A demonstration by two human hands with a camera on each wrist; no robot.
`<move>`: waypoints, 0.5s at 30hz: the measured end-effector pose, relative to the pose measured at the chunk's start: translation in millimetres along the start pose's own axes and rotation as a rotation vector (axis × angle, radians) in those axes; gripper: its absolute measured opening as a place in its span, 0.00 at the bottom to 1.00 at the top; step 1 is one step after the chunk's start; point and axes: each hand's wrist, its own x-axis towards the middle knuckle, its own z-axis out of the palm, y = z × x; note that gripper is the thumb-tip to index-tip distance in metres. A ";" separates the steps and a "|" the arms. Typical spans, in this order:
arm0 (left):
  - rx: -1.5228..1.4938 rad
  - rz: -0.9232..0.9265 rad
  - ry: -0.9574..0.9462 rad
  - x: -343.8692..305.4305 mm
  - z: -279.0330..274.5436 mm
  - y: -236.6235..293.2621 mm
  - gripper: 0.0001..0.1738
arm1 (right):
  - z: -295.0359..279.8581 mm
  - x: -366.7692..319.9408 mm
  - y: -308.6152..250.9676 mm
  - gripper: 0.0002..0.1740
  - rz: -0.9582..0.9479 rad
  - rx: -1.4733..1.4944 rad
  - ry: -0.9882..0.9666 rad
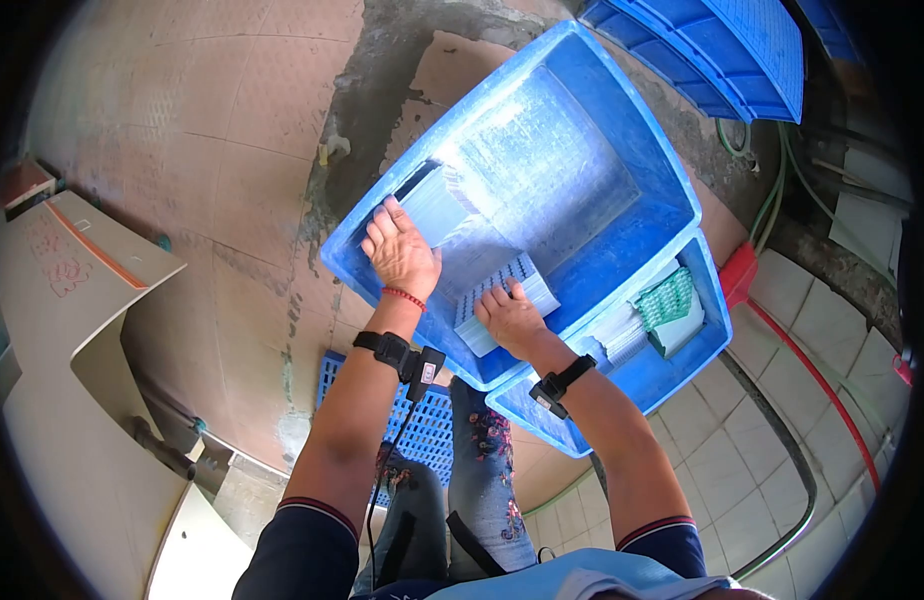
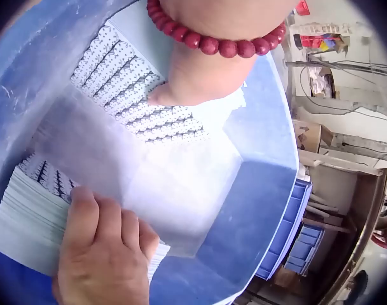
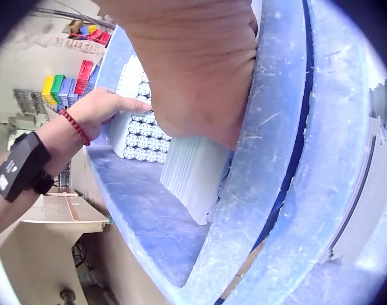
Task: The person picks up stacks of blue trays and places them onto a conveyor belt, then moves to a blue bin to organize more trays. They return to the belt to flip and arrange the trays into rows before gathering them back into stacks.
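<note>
Two stacks of thin pale sheets stand in a large blue tub. My left hand grips the left stack at its near end; in the right wrist view its thumb lies along the dotted side of that stack. With curled fingers, my right hand holds the other stack, whose upper face shows rows of dark marks. The left wrist view has the left hand over the patterned stack and the right hand on the pale stack. Both hands' undersides are partly hidden.
A smaller blue tub beside the large one holds more sheets and a green mesh piece. Blue crates stand at upper right. A red-handled tool and hoses lie at right. A blue grate is by the legs.
</note>
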 end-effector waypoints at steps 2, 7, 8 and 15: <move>-0.005 -0.017 -0.015 -0.3 -1.4 1.2 0.57 | -0.5 -0.5 0.2 0.18 0.001 0.006 -0.005; -0.028 -0.013 0.044 -3.1 -1.2 3.6 0.53 | -4.0 -1.3 0.9 0.17 -0.006 -0.008 0.012; -0.015 -0.007 0.074 -3.3 -1.1 4.8 0.53 | -3.4 -1.6 1.3 0.17 -0.005 -0.010 0.010; -0.132 0.132 0.058 -1.3 10.4 -3.2 0.58 | -4.4 -2.8 0.5 0.17 0.002 0.015 0.030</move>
